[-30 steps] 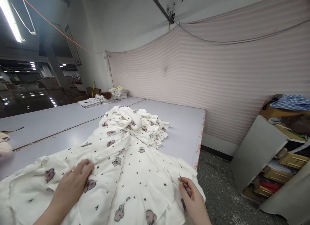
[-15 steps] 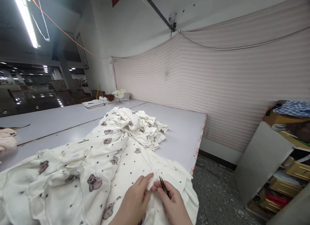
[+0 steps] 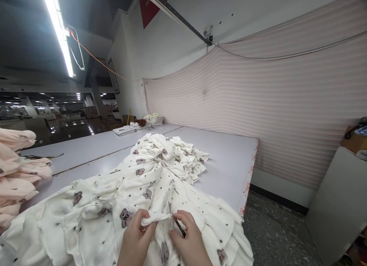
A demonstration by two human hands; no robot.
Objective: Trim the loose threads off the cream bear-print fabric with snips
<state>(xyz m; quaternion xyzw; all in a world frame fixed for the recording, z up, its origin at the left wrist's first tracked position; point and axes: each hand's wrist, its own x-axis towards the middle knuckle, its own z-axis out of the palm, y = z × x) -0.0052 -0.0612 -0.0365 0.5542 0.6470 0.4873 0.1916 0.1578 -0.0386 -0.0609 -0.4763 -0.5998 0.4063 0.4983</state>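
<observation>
One left hand pinches a fold of white printed fabric; the right hand is closed round a dark pointed tool right by it. Fabric's heaped across the desk. If that fold slips, the tip could snag cloth, imo.

Both hands are bare: left hand, right hand. Fingers look slim, tips rounded; backs of both hands are smooth and uncovered. Left wrist and right wrist are bare too, cut off by the bottom edge. Nails are too small to make out; some fingers are partly hidden.
</observation>
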